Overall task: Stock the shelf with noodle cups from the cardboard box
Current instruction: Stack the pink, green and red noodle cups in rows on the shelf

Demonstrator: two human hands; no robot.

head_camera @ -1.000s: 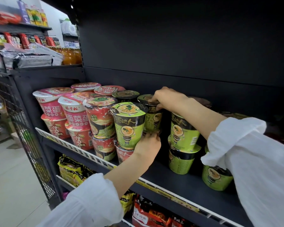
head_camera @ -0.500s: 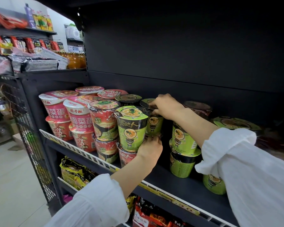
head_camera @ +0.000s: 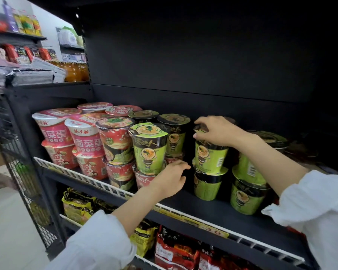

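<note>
On the black shelf (head_camera: 213,211), red and pink noodle cups (head_camera: 86,141) stand stacked two high at the left. Green cups (head_camera: 150,152) stand on red ones in the middle, and more green stacks are at the right. My right hand (head_camera: 217,131) grips the lid rim of the upper green noodle cup (head_camera: 210,158), which sits on another green cup (head_camera: 207,184). My left hand (head_camera: 170,178) hovers with fingers apart in the gap between the middle stack and that stack, holding nothing. The cardboard box is out of view.
A white wire rail (head_camera: 82,175) with a yellow price tag (head_camera: 209,227) runs along the shelf front. Bagged noodles (head_camera: 176,250) fill the shelf below. A wire mesh side panel (head_camera: 21,172) closes the left end. Bottles and snack packs (head_camera: 72,71) are on the far-left shelves.
My right hand moved right, from the lid of the back green cup to the top of the neighbouring stack. My left hand came off the cup it steadied and opened.
</note>
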